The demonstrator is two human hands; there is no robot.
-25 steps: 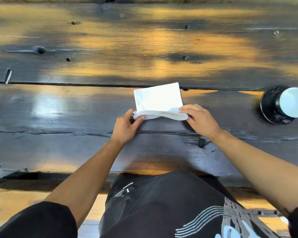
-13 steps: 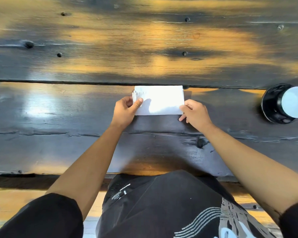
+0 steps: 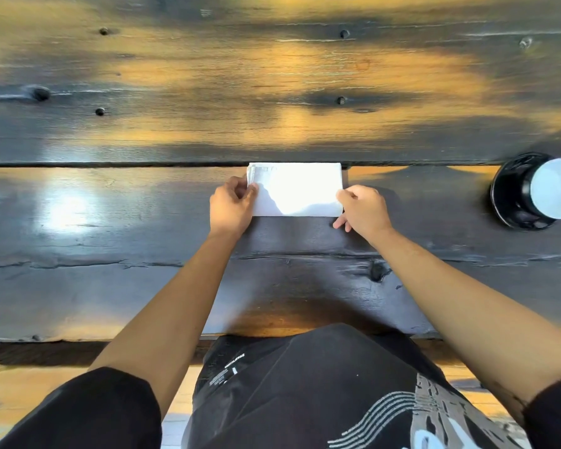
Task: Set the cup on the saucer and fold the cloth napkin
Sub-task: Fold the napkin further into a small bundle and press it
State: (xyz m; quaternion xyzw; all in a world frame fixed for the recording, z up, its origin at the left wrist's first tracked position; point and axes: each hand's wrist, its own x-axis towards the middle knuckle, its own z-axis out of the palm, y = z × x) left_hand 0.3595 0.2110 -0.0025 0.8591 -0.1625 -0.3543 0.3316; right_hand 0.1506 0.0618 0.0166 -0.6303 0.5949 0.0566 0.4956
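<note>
The napkin (image 3: 297, 189) lay folded into a flat white rectangle at the middle of the dark wooden bench (image 3: 110, 222), its far edge along the seam between two planks. The left hand (image 3: 232, 205) held the napkin's 9 o'clock end, thumb on top in a pinching grip, while the right hand (image 3: 363, 209) rested at the 3 o'clock end with curled fingers touching the near corner; whether it pinched the cloth could not be told. Well apart at 3 o'clock, the cup (image 3: 554, 189) stood on the black saucer (image 3: 506, 202).
</note>
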